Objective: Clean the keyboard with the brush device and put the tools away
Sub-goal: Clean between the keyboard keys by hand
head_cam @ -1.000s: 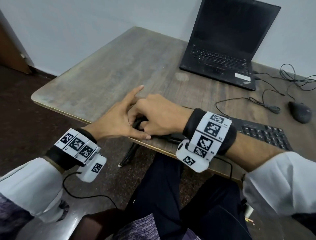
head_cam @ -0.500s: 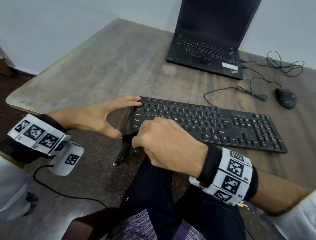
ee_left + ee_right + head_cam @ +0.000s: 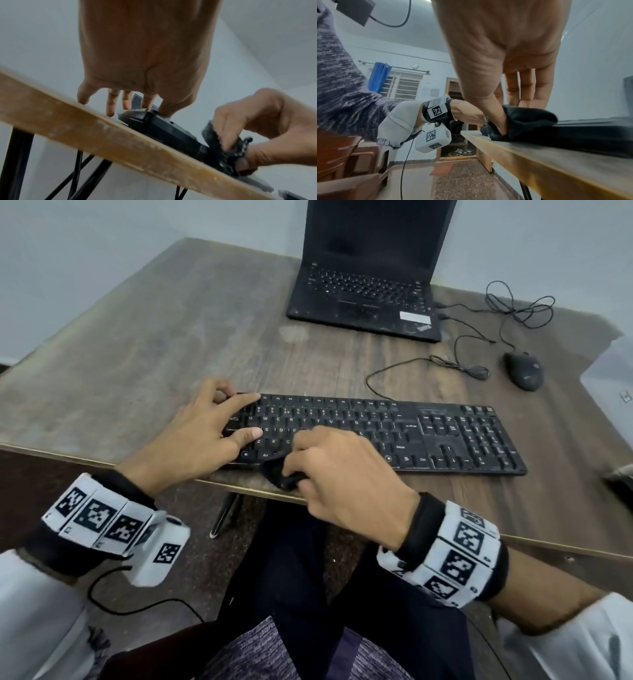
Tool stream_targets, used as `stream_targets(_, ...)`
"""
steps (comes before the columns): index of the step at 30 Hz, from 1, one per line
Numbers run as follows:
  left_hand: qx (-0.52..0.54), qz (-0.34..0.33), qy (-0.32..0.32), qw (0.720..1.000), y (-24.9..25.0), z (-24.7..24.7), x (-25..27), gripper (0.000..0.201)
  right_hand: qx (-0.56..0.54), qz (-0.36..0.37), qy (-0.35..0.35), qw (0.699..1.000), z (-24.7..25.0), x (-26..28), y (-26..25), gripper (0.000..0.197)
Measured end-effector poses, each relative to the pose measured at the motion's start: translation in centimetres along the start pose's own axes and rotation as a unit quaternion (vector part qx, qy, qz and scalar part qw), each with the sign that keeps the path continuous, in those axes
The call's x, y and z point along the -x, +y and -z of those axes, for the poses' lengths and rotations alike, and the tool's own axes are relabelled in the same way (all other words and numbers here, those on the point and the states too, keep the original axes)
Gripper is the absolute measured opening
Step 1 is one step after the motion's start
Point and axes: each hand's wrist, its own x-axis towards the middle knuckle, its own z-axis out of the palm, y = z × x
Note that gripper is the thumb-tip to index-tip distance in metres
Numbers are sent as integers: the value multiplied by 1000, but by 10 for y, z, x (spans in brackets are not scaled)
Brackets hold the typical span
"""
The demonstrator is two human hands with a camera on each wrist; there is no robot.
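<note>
A black keyboard [image 3: 445,436] lies along the front of the wooden table [image 3: 137,354]. My left hand [image 3: 251,416] rests on its left end, index finger straight on the top row and thumb on the keys. My right hand [image 3: 294,470] grips a black fuzzy brush device [image 3: 275,470] at the keyboard's front edge, near the bottom-left keys. In the left wrist view the left fingers [image 3: 109,106] point down at the keyboard [image 3: 163,128] while the right hand [image 3: 231,148] pinches the brush device [image 3: 212,136]. The right wrist view shows the brush device [image 3: 530,120] under my thumb and fingers.
An open black laptop [image 3: 370,278] stands at the back of the table. A black mouse [image 3: 524,371] and loose cables [image 3: 462,364] lie at the right rear. A pale object [image 3: 613,378] sits at the right edge. The table's front edge [image 3: 102,463] runs just under my wrists.
My left hand moved from the table edge onto the keyboard's left end. My right hand carried the brush device up from the table edge to the keyboard's front row. The head view shifted right.
</note>
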Motion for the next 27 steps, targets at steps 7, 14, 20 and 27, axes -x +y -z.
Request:
stream_targets(7,-21,40,6,999,19,-8,2,58,7,-112,24,993,23,68,62,25)
stream_targets(14,-6,39,-18,999,16,-8,1,57,-16,-219,81,972,46,120,108,28)
stream_targets(20,8,32,-19,999,14,-8,3,64,-78,-318,104,939,63,157,154,32)
stream_targets(27,12,24,-10,1000,7,-12,0,64,-23,-401,-4,916,94,156,184,19)
